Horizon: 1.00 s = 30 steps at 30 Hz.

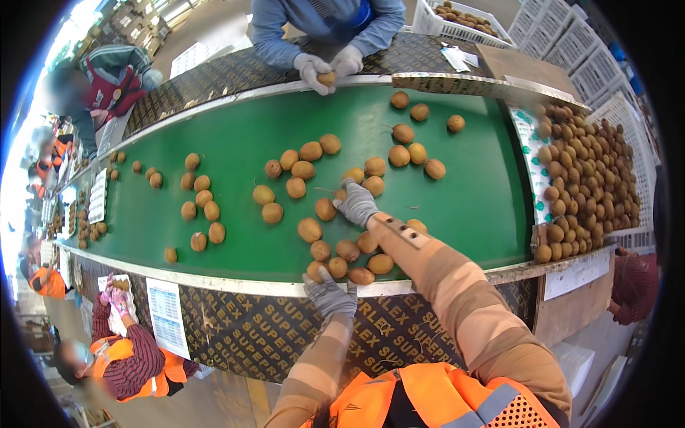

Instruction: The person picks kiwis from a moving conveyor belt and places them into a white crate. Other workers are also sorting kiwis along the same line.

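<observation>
My right hand, in a grey knitted glove, reaches over a green conveyor belt. Its thumb and fingers close around a kiwifruit, which the glove partly hides. Close by lie two more kiwifruit, one above the fingertips and one beside the knuckles. At the belt's near rim is my left hand, gloved alike, fingers spread. Its fingertips touch a kiwifruit at the edge of a loose group, which includes a fruit with a dark end. Other kiwifruit are scattered along the belt.
Heaped kiwifruit fill the right end, beside white plastic crates. Across the belt, a co-worker's gloved hands hold a kiwifruit. A pale rail edges the near side. Printed paper hangs left. More workers stand farther left.
</observation>
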{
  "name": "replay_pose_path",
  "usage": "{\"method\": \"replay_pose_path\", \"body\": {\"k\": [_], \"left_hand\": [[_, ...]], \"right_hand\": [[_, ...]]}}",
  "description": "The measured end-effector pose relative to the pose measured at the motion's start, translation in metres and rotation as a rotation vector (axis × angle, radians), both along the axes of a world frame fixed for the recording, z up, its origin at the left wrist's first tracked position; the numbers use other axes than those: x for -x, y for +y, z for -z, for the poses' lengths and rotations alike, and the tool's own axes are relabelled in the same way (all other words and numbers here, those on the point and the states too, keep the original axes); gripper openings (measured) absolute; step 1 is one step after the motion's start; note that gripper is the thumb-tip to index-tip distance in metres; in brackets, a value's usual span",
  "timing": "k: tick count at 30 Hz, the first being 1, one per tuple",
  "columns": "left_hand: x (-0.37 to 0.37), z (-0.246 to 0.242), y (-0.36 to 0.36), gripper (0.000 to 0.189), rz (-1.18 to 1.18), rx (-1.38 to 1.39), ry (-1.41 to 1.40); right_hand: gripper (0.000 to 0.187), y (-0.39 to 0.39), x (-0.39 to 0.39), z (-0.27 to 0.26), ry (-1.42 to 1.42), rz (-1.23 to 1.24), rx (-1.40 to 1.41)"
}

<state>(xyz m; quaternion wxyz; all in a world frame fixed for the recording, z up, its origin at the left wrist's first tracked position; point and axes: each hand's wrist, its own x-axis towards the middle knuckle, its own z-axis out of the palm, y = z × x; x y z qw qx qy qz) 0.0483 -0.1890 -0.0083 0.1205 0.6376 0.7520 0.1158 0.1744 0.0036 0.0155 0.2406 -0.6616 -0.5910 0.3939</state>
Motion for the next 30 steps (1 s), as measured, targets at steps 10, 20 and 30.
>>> {"method": "replay_pose_path", "body": {"k": [10, 20, 30], "left_hand": [[0.006, 0.009, 0.003, 0.090, -0.043, 0.082, 0.060], [0.006, 0.006, 0.004, 0.090, 0.001, 0.041, 0.138], [0.004, -0.007, 0.003, 0.096, 0.000, 0.115, 0.085]], "right_hand": [[0.026, -0.054, -0.057, -0.022, 1.238, 0.301, 0.256], [0.020, -0.091, -0.152, -0.014, 0.663, 0.448, -0.021], [0.040, -0.033, -0.149, -0.036, -0.589, -0.038, 0.111]]}}
